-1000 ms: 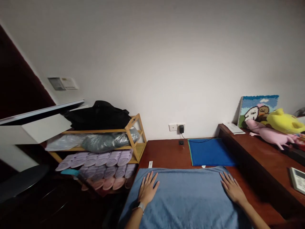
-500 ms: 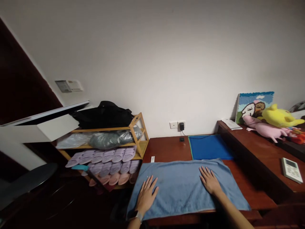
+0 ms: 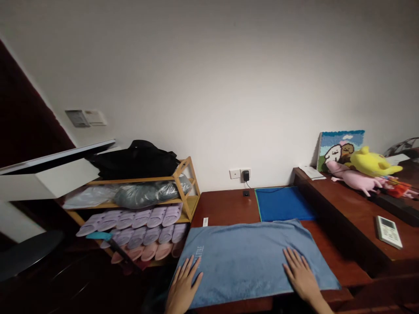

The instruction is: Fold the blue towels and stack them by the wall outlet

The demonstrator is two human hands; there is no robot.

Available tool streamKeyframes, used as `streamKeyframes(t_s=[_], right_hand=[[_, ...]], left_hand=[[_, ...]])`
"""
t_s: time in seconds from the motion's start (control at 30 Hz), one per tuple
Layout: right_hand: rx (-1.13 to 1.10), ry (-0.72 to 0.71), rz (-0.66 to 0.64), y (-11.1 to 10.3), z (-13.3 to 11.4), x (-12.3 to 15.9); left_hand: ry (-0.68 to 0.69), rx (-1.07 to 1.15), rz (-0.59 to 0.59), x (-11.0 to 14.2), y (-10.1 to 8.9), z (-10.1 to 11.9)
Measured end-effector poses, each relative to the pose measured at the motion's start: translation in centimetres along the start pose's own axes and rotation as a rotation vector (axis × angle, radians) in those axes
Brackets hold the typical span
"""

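Observation:
A blue towel (image 3: 242,261) lies spread over the front of the dark red wooden table (image 3: 225,205), with pale lettering near its left edge. My left hand (image 3: 183,285) rests flat on the towel's left end, fingers spread, just below the lettering. On the right part of the cloth, my right hand (image 3: 301,272) lies palm down with its fingers apart. Neither hand grips the fabric. Soft wrinkles run through the towel's right side.
Behind the towel lies a blue mat (image 3: 283,203). A raised ledge at right carries a white remote (image 3: 389,232), plush toys (image 3: 373,162) and a dog picture (image 3: 340,150). Left stands a wooden rack (image 3: 188,192) with several slippers (image 3: 144,218) and a black bag (image 3: 137,159).
Both hands have slid nearer to me over the towel and farther apart. Lettering that my left hand was covering now shows. The view has shifted slightly to the right.

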State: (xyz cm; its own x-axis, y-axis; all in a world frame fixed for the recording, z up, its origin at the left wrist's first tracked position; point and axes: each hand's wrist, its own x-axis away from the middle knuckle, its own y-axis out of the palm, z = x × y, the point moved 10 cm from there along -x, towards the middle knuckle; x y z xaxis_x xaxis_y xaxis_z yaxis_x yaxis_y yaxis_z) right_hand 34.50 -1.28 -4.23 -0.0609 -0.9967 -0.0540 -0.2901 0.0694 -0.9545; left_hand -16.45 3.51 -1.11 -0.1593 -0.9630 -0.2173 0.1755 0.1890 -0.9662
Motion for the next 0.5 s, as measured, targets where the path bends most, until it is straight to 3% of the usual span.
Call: streamKeyframes(t_s=[0.1,0.2,0.33,0.43,0.5], right_hand=[[0.071,0.067,0.042,0.0,7.6,1.8],[0.089,-0.008,0.061,0.4,11.2,2.7],[0.068,0.080,0.150,-2.1,12.3,-0.5],[0.003,0.075,0.204,-5.1,10.9,-5.9],[-0.038,0.059,0.214,-6.2,10.4,-9.5]], left_hand=[[-0.028,0.077,0.078,-0.2,-0.4,-1.0],[-0.087,0.174,0.147,-0.2,-0.4,-3.0],[-0.127,0.223,0.193,0.2,-0.2,-6.3],[-0.177,0.204,0.206,0.3,-0.2,-8.7],[-0.180,0.181,0.207,-0.6,-0.5,-9.2]])
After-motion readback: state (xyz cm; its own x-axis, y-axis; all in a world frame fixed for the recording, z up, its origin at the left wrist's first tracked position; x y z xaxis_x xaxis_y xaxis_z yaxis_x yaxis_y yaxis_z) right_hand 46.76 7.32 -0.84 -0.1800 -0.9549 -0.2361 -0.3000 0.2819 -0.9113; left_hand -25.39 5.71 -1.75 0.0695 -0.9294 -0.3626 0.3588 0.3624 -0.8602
